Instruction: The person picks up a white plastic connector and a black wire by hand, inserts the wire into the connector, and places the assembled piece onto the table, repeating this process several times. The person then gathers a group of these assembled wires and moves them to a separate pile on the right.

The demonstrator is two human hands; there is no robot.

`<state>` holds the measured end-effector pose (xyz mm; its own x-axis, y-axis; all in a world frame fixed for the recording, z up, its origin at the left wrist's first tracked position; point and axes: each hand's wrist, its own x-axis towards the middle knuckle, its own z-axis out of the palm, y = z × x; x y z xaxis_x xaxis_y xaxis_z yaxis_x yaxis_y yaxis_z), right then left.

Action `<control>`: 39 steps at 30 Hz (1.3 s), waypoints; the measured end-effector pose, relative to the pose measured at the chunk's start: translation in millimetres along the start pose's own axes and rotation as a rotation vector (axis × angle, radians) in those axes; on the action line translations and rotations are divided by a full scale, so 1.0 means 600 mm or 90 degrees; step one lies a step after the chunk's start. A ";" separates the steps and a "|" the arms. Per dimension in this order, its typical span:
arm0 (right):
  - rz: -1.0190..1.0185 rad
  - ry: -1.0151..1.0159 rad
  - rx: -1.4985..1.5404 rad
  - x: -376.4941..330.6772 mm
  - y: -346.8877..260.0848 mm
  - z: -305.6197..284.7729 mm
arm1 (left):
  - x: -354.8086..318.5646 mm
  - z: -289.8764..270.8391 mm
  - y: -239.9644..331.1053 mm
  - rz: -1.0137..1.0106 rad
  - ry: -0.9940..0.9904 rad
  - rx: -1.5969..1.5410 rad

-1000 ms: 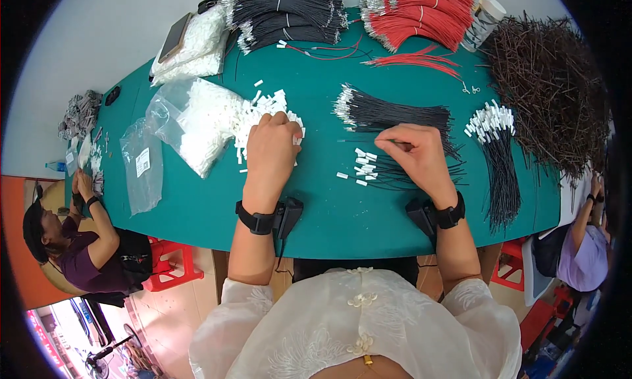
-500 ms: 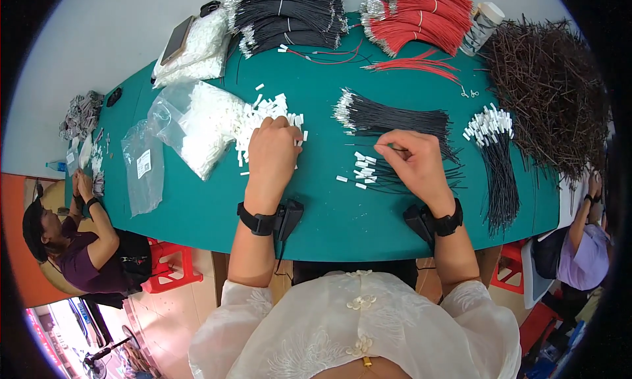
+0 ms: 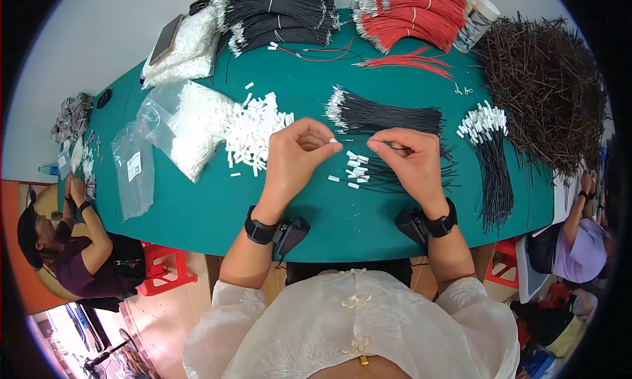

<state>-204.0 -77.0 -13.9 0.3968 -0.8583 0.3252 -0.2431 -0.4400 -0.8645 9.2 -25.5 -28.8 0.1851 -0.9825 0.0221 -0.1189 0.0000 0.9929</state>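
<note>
Left hand pinches a white connector, right hand a thin wire; the clear bag at left bears a white, illegible label.

Matt white plastic pieces, glossy clear plastic bag, smooth matt green tabletop.

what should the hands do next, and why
Probably push the white cap in the left hand onto the wire in the right hand: the wire's tip points toward the cap, a small gap lies between them, and capped wires lie nearby.
</note>
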 end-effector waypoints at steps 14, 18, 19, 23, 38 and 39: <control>0.015 0.031 0.020 -0.005 -0.005 0.005 | -0.004 0.013 -0.017 -0.145 -0.040 -0.359; -0.005 0.052 0.020 -0.004 -0.008 0.006 | -0.004 0.015 -0.018 -0.133 -0.056 -0.341; -0.010 0.061 0.023 -0.004 -0.009 0.005 | -0.004 0.015 -0.020 -0.117 -0.070 -0.326; -0.017 0.052 0.028 -0.003 -0.008 0.004 | -0.009 0.022 -0.013 -0.098 -0.089 -0.281; -0.093 0.006 -0.046 -0.002 -0.015 0.004 | -0.010 0.018 -0.009 -0.068 -0.073 -0.214; -0.080 0.000 -0.038 -0.002 -0.016 0.004 | -0.011 0.019 -0.009 -0.065 -0.070 -0.208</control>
<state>-200.0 -71.0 -7.2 0.4279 -0.7954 0.4292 -0.2434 -0.5588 -0.7928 -2.3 -21.3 -35.5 0.0717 -0.9947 -0.0735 0.2164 -0.0564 0.9747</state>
